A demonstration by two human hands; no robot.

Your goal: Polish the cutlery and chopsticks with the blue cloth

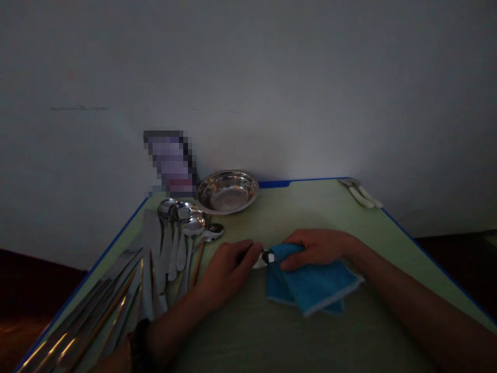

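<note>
Your left hand [233,264] has its fingers curled closed about one end of a utensil [267,257], shiny curved metal, mostly hidden, above the middle of the pale green worktop [306,204]. Your right hand [320,246] grips the limp, folded blue cloth [320,287], pale-hemmed, between thumb and closed fingers at the utensil's other end. Rounded metal spoons [194,226] and long, flat knives [151,229] lie toward the left edge; a round, polished bowl [229,199] sits by the far edge; smooth, pale-handled cutlery [361,197] lies at the far right corner.
</note>
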